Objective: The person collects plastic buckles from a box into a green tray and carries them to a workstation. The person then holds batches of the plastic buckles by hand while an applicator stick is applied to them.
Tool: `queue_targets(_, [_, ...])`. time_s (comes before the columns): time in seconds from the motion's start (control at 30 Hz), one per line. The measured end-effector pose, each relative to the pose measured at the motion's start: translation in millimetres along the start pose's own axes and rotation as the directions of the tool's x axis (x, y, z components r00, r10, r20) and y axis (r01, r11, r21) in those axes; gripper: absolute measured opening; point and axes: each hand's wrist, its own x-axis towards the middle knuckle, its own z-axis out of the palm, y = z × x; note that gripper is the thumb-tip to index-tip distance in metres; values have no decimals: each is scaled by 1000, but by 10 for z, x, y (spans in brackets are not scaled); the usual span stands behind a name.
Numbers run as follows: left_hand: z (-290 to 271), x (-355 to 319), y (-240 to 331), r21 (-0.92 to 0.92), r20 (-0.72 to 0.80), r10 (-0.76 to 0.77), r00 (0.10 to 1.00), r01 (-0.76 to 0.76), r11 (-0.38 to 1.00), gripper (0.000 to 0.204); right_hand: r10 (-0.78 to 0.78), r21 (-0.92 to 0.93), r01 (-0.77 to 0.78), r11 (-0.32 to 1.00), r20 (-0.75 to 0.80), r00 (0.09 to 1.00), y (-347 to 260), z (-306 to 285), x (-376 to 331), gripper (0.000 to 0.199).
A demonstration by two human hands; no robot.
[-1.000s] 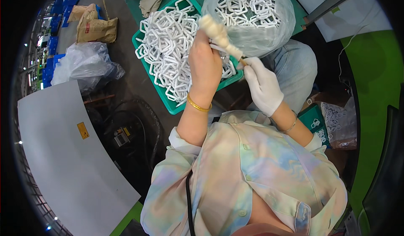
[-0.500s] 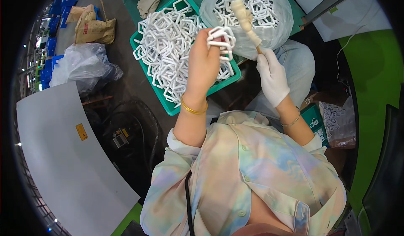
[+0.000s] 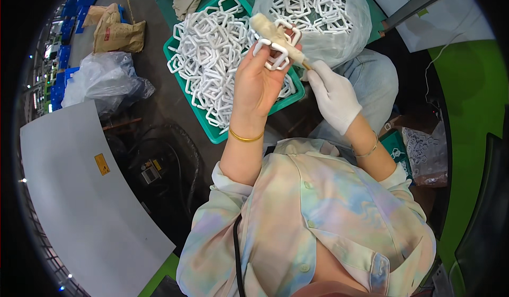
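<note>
My bare left hand [image 3: 255, 82] is closed on several white angular rings [image 3: 278, 64] above a green basket [image 3: 292, 100] heaped with more of them. In my white-gloved right hand [image 3: 334, 94] is the thin handle of a stick with a cream, cloth-like padded head [image 3: 263, 25]. The padded head lies against the held rings and seems to pass through them; the fingers partly hide where they meet. Just beyond my right hand sits a clear plastic bag [image 3: 362, 19] holding more white rings.
A beige cloth [image 3: 186, 1] lies behind the basket. Far left are a brown paper sack [image 3: 121, 36] and a crumpled clear bag [image 3: 108, 82]. A grey panel [image 3: 79, 191] stands at the left. On the right, a small green box [image 3: 393, 144] and a bag hold small white pieces.
The padded stick has swung left and down, from apart from the rings to against them. My right hand moved slightly left with it; my left fingers have spread around the rings.
</note>
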Motion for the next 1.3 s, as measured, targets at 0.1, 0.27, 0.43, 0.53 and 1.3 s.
queue_targets(0.1, [-5,-12,9,-51,41,28,999,-26,998,36,240,18,-239,971,-69,968,-20,-143,49,21])
queue_targets(0.27, [-5,42,33,-458,156,-83,984,146,877,37,-13,-62,15,998,24,1000,-42,-98,-108,19])
queue_targets(0.43, [-48,24,40,-493,95,-123,988,155,856,38,231,-9,-233,972,-83,969,-66,-257,4,20])
queue_targets(0.53, [-3,-17,-25,-324,35,-89,995,95,941,40,10,-50,-12,999,-38,999,15,-103,-98,21])
queue_targets(1.3, [-3,-26,-93,920,319,344,883,-376,110,21,128,202,-177,963,234,964,-306,-182,238,27])
